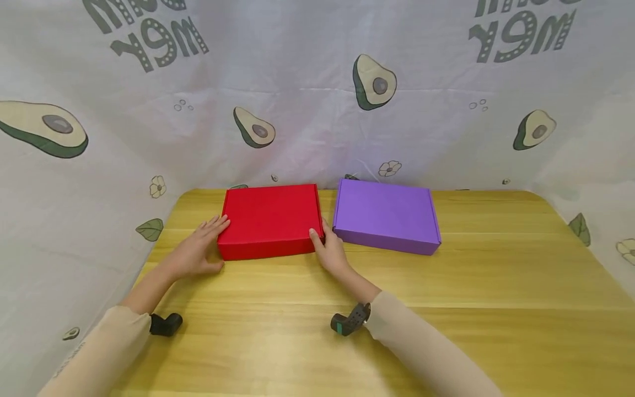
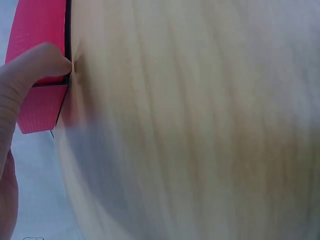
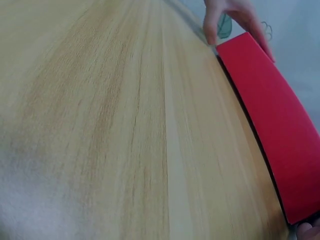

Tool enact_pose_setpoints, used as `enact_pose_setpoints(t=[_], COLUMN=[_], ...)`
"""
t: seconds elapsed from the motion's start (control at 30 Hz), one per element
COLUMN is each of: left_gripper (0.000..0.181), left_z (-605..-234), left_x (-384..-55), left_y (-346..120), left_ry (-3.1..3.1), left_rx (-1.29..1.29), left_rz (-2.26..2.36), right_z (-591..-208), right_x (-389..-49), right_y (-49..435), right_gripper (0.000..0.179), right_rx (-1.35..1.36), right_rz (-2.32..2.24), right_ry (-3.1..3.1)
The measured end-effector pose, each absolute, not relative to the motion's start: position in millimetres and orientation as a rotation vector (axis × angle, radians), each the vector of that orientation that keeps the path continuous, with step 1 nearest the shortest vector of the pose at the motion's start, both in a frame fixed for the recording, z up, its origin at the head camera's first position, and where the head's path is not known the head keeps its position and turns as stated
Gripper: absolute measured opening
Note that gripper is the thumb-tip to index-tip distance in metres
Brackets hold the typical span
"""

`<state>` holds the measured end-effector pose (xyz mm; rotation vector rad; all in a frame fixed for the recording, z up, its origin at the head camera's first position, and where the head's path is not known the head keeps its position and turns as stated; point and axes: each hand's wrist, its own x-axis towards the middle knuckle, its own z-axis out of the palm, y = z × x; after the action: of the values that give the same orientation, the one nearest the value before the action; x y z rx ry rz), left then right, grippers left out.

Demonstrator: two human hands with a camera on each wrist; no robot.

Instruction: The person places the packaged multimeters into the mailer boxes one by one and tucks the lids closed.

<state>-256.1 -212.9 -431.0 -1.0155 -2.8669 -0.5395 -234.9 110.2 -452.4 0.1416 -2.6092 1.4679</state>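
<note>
A flat red box (image 1: pixel 270 218) lies on the wooden table towards the back, with both hands at its ends. My left hand (image 1: pixel 200 248) touches the box's left side with extended fingers, its thumb low by the front left corner. At the front right corner my right hand (image 1: pixel 329 251) grips the box, thumb on the front and fingers along the right side. The right wrist view shows the red box's long side (image 3: pixel 272 125) resting on the table. Most of the right hand is out of that view.
A purple box (image 1: pixel 387 212) lies close to the right of the red box, a narrow gap between them. Behind the wooden table (image 1: pixel 278 331) hangs a pale cloth (image 1: pixel 307 110) printed with avocados. Each wrist wears a dark camera band.
</note>
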Motion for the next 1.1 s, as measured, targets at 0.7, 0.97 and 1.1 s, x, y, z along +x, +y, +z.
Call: enact_pose_setpoints(t=[0.7,0.97,1.1], left_gripper=[0.072,0.051,0.051], left_z=[-414,-404,-405], left_x=[-260,-260,-258], left_y=[-202,-198,-199], left_ry=[-2.83,-2.749,-2.766], left_rx=[-0.994,-1.093,-1.068], left_rz=[-0.246,-0.117,-0.115], right_z=[-452,-451,-450], right_x=[-240,-240,-238], right_y=[114,116,116], right_gripper=[0.059,0.059,0.059], right_rx=[0.143,0.137,0.134], right_rz=[1.451,1.449,1.455], right_ry=[-2.631,-2.631,-2.644])
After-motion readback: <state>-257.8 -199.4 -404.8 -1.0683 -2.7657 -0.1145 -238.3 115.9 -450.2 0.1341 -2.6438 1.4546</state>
